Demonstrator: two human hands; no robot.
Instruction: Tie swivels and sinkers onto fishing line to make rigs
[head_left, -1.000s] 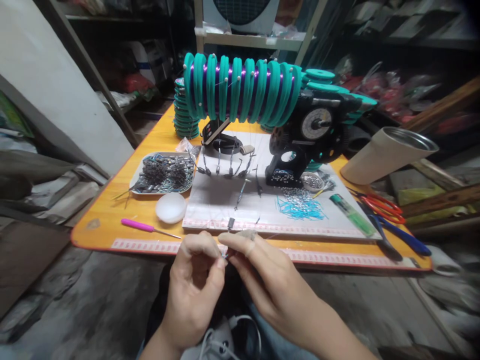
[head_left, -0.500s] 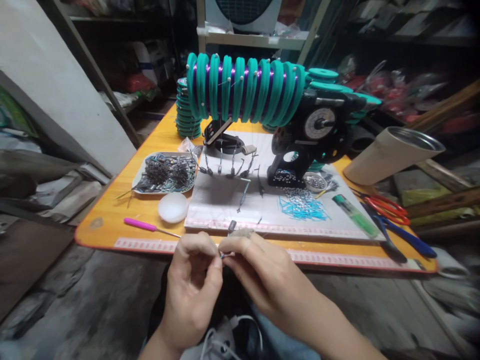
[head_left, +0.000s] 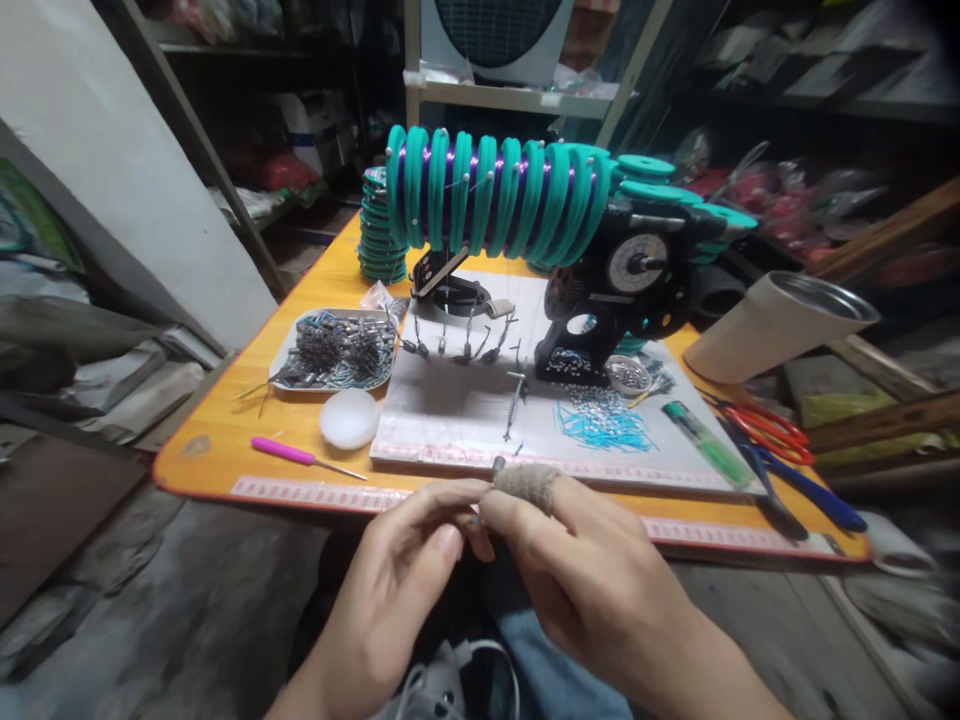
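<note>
Just past the table's front edge, my left hand is closed, its fingers curled in towards the other hand. My right hand pinches at the same spot, with a tan wrap round one finger. What lies between the fingertips is too small to make out. A small dark piece shows just above the right fingers. Beyond them on the white board lies a thin beaded strand. Above the board stretches a row of green rings wound with purple thread.
A tray of dark parts, a white round dish and a pink-handled tool are at left. Blue pieces, a green tube, red-handled scissors, blue-handled pliers and a large cylinder stand right.
Both hands have shifted right, and my right hand has turned so that its wrapped finger shows more. The beaded strand lies farther right and more upright. The view has tilted slightly.
</note>
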